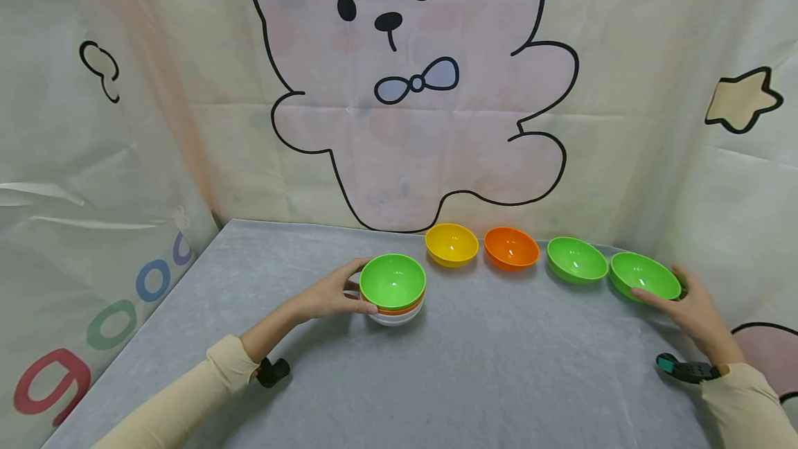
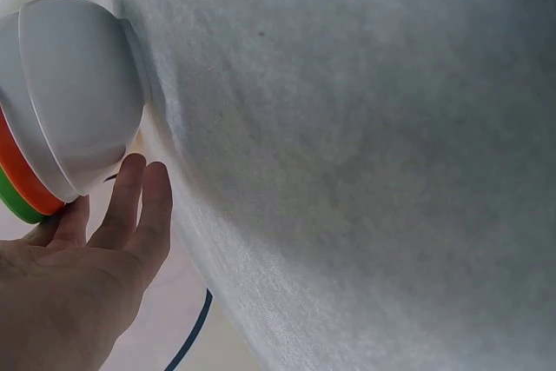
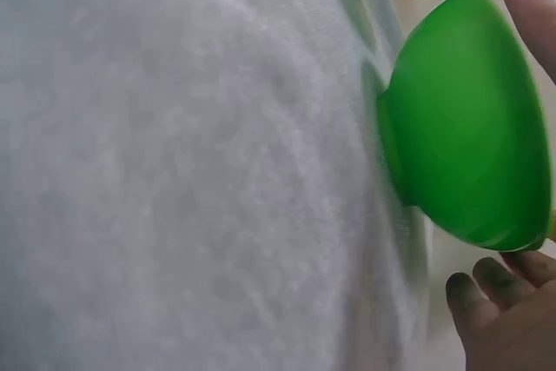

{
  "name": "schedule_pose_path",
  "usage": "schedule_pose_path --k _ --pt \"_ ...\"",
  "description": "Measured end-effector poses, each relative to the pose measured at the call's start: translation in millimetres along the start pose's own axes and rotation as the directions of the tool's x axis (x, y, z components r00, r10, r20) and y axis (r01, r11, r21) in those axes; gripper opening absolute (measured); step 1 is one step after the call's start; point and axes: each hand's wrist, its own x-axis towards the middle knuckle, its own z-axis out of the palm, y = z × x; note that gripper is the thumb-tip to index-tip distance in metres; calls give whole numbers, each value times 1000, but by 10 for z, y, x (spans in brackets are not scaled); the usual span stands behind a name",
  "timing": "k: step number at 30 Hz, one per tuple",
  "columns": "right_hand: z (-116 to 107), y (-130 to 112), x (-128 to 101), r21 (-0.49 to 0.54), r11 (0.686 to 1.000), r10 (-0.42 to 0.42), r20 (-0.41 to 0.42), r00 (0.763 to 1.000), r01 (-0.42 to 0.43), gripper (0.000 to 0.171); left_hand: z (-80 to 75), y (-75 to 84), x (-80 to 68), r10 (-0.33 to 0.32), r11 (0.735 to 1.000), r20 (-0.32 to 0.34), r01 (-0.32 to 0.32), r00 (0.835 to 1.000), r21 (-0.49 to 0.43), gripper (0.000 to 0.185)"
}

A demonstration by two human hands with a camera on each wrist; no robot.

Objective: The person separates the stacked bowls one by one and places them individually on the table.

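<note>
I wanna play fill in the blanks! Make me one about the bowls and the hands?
1. The left hand holds a stack whose top bowl is coloured ____.
2. Counting the yellow bowl, ____ bowls stand in line outside the stack.
3. Between the yellow bowl and its nearest green neighbour in that line sits the ____ bowl.
4. In the head view, the right hand is at the ____ end of the line.

Missing words: green; four; orange; right.

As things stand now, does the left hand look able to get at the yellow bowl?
Probably yes, but not directly: the left hand is round the stack, which stands between it and the yellow bowl. If it lets go and goes around or over, the bowl looks free, with nothing inside.
</note>
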Motion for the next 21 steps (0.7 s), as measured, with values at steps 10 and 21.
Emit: schedule_pose_path --k 10,21 --pt "-169 -127 -100 -12 997 77 65 995 -77 101 -2 23 10 6 1000 2 -6 1000 8 87" --pt "-218 -408 -88 -130 991 -30 -29 999 26 92 -2 19 -1 -17 1000 6 17 1000 0 88"
